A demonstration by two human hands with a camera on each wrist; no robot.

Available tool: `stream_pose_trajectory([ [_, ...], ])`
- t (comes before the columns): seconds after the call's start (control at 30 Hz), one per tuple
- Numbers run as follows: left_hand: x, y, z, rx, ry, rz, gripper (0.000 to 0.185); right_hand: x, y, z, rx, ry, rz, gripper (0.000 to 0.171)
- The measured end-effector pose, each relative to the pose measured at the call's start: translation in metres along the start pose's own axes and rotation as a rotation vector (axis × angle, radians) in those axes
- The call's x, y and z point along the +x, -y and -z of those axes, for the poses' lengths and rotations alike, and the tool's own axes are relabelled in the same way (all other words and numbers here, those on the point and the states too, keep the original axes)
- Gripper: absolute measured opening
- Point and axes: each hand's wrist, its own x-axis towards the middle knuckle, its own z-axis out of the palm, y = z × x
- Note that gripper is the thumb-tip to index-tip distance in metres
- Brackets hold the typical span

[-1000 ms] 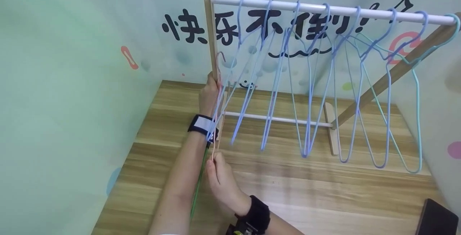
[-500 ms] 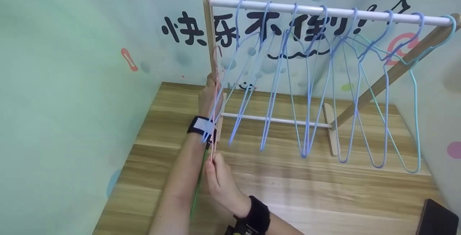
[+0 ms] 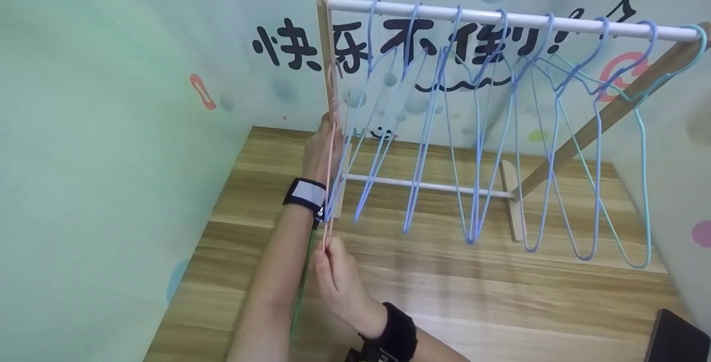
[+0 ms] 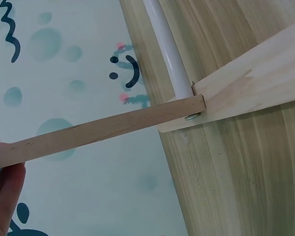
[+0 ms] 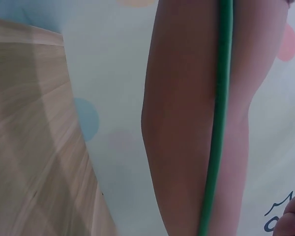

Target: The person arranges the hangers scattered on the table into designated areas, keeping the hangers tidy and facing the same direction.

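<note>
My left hand [image 3: 321, 148] grips the left wooden post [image 3: 326, 45] of a small clothes rack. In the left wrist view, one of its fingers [image 4: 12, 191] lies against that post. A thin pink clothes hanger [image 3: 329, 167] stands nearly upright beside the post, its hook overlapping it below the top rail. Its lower end is pinched by my right hand [image 3: 345, 284], thumb and fingers together. Several blue hangers [image 3: 477, 156] hang from the white top rail [image 3: 433, 10]. The leftmost one overlaps the pink hanger.
A green rod [image 5: 220, 108] runs along the left forearm. The rack has a white lower bar [image 3: 422, 184] and wooden feet [image 3: 512, 201] on a wood-grain surface [image 3: 444, 295]. A printed wall sheet [image 3: 139, 101] stands behind and left. One black flat object [image 3: 675, 334] lies front right.
The pink hanger has risen so its hook sits higher along the post, and it has shifted slightly left, turning more edge-on. Both hands stay almost in place.
</note>
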Motion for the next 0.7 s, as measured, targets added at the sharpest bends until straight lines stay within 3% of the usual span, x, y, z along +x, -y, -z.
stream_pose_trajectory([
  [0.3, 0.0, 0.002, 0.003, 0.029, -0.001, -0.037, 0.04, 0.004, 0.007, 0.002, 0.04, 0.003, 0.115, 0.008],
  [0.5, 0.001, 0.002, 0.002, -0.061, 0.051, 0.084, 0.044, 0.011, 0.017, 0.009, 0.055, -0.02, 0.161, 0.012],
  [0.6, 0.003, -0.001, 0.003, -0.291, 0.081, 0.285, 0.053, 0.016, 0.022, 0.013, 0.068, -0.027, 0.175, 0.014],
  [0.7, 0.003, -0.001, 0.002, -0.359, 0.076, 0.326, 0.055, 0.022, 0.027, 0.017, 0.078, -0.026, 0.202, 0.018],
])
